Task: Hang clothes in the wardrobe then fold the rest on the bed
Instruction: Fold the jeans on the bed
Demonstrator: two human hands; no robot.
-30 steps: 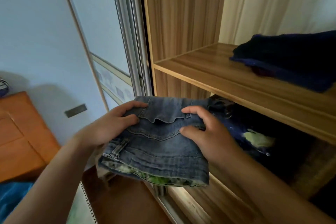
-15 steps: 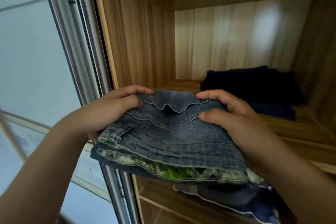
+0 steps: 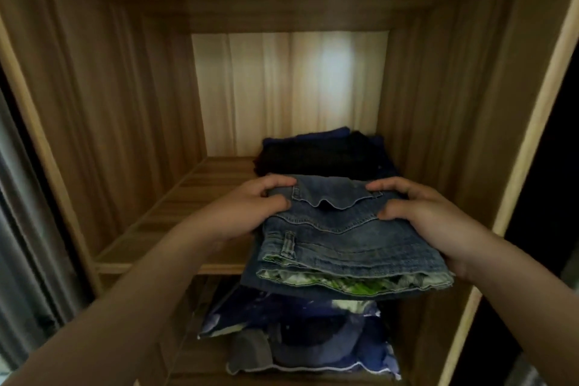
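The left hand (image 3: 250, 207) and right hand (image 3: 429, 213) grip the folded jeans (image 3: 344, 238) by the left and right sides, thumbs on top and fingers curled over the far edge. The jeans are at the right of the wardrobe shelf (image 3: 194, 194), their near end overhanging its front edge. Dark folded clothes (image 3: 319, 153) lie just beyond. More blue clothes (image 3: 297, 332) fill the compartment below.

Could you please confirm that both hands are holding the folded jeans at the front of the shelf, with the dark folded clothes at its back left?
Not quite: the head view shows the dark folded clothes at the back right of the shelf, not the back left. The rest holds: the left hand and the right hand hold the folded jeans at the shelf's front.
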